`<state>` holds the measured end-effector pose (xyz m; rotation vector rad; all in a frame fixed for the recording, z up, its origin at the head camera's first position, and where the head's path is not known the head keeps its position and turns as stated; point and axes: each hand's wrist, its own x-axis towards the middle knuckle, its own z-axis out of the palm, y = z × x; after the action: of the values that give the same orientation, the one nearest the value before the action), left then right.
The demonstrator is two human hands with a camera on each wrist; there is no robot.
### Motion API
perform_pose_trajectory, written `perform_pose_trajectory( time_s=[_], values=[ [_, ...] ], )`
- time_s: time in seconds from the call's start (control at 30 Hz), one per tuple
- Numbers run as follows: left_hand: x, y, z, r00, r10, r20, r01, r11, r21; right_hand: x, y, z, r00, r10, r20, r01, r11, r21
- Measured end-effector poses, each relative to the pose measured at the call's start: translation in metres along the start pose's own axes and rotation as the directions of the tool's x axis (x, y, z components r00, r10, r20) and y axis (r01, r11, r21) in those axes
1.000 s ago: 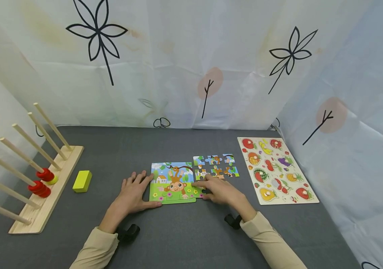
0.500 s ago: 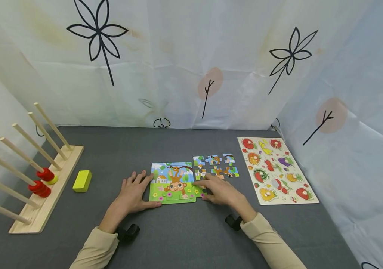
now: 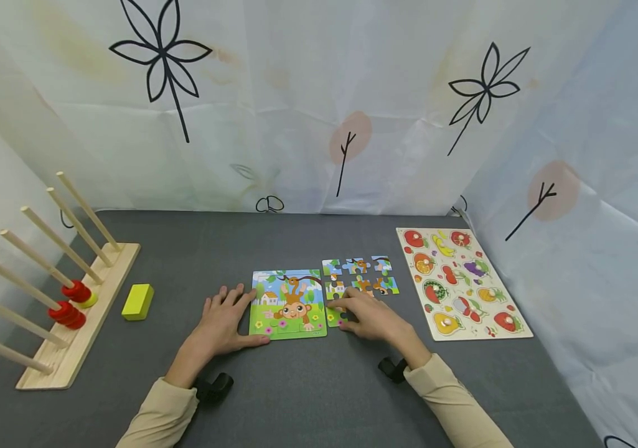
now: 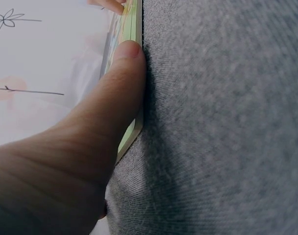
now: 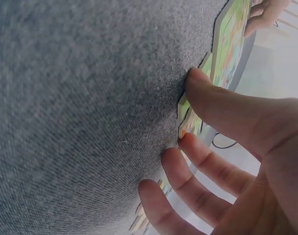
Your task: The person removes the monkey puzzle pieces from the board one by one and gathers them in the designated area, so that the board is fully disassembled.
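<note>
A monkey jigsaw board lies flat on the grey table in the head view. My left hand rests at its left side with fingers spread; the thumb lies along its near edge in the left wrist view. Just right of the board, my right hand pinches a green puzzle piece between thumb and index finger, low on the table. Its thumb touches the piece's edge in the right wrist view. Several loose puzzle pieces lie in rows beyond that hand, some partly covered by it.
A fruit board lies at the right. On the left stands a wooden peg rack with red rings and a yellow ring. A yellow block lies beside it. Patterned cloth hangs behind the table.
My right hand has shifted slightly right with the green puzzle piece, leaving a narrow gap between piece and board. The left hand stays still on the board.
</note>
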<state>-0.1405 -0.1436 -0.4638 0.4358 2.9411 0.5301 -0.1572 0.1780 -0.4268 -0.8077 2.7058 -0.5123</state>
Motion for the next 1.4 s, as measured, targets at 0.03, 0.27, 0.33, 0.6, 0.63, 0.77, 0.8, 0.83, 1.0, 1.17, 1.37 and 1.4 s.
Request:
perform_pose_trajectory(
  time_s=[0.03, 0.27, 0.33, 0.6, 0.63, 0.77, 0.8, 0.83, 1.0, 1.17, 1.37, 1.4],
  values=[
    [0.0, 0.0, 0.0, 1.0, 0.0, 0.0, 0.0, 1.0, 0.0, 0.0, 0.0, 0.0, 1.0, 0.0, -0.001, 0.0, 1.0, 0.001],
    [0.0, 0.001, 0.0, 1.0, 0.001, 0.002, -0.001, 1.0, 0.001, 0.0, -0.002, -0.001, 1.0, 0.008, -0.016, -0.008, 1.0, -0.002],
    [0.0, 0.001, 0.0, 1.0, 0.001, 0.005, -0.001, 1.0, 0.0, 0.0, -0.003, -0.001, 1.0, 0.008, -0.026, -0.008, 1.0, 0.001],
    [0.0, 0.001, -0.001, 1.0, 0.0, 0.003, 0.0, 1.0, 0.008, 0.006, -0.009, 0.0, 0.996, -0.064, -0.058, 0.065, 0.998, 0.012],
    [0.0, 0.001, -0.001, 1.0, -0.001, 0.002, 0.001, 1.0, 0.008, 0.007, -0.011, 0.0, 0.996, -0.067, -0.059, 0.068, 0.998, 0.011],
    [-0.001, 0.001, -0.002, 1.0, -0.003, 0.004, 0.003, 1.0, 0.0, 0.013, -0.018, 0.003, 0.995, -0.085, -0.056, 0.085, 0.996, 0.003],
    [-0.001, 0.001, -0.002, 1.0, -0.004, 0.005, 0.004, 1.0, -0.001, 0.015, -0.02, 0.003, 0.995, -0.084, -0.053, 0.084, 0.996, 0.003],
    [-0.001, 0.001, -0.002, 1.0, -0.005, 0.006, 0.005, 1.0, -0.002, 0.016, -0.023, 0.003, 0.995, -0.082, -0.049, 0.082, 0.997, 0.005],
    [-0.001, 0.001, -0.002, 1.0, -0.008, 0.009, 0.008, 1.0, -0.005, 0.024, -0.035, 0.007, 0.995, -0.085, -0.048, 0.086, 0.996, 0.002],
    [-0.001, 0.001, -0.002, 1.0, -0.001, 0.001, 0.001, 1.0, -0.004, 0.032, -0.045, 0.015, 0.994, -0.1, -0.04, 0.098, 0.994, -0.047],
    [0.0, 0.001, -0.002, 1.0, -0.001, 0.006, 0.001, 1.0, 0.0, 0.039, -0.058, 0.023, 0.993, -0.114, -0.016, 0.112, 0.988, -0.104],
    [0.0, 0.001, -0.002, 1.0, -0.002, 0.009, 0.002, 1.0, -0.004, 0.041, -0.061, 0.024, 0.993, -0.119, -0.011, 0.117, 0.986, -0.115]
  ],
)
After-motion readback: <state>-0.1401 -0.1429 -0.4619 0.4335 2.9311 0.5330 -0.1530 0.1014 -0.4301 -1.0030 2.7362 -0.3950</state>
